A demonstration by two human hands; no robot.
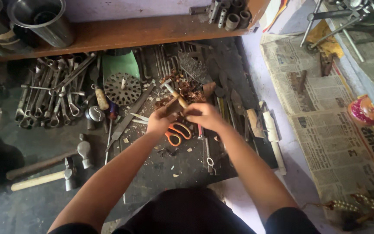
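Above the orange scissors [176, 133], the left hand [160, 121] clamps a small, light, stiff wooden piece [172, 106] low down, while the right hand [204, 116] is curled shut beside it, its contents hidden.

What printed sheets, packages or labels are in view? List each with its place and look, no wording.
Newspaper sheets: spread flat right of the dark work mat, greyish-white with dense black print.
Round pink packages: at the right edge on the newspaper, pink and yellow, glossy.
Yellow wrapper: upper right, crumpled, partly under metal rods.
No screens or signs show.
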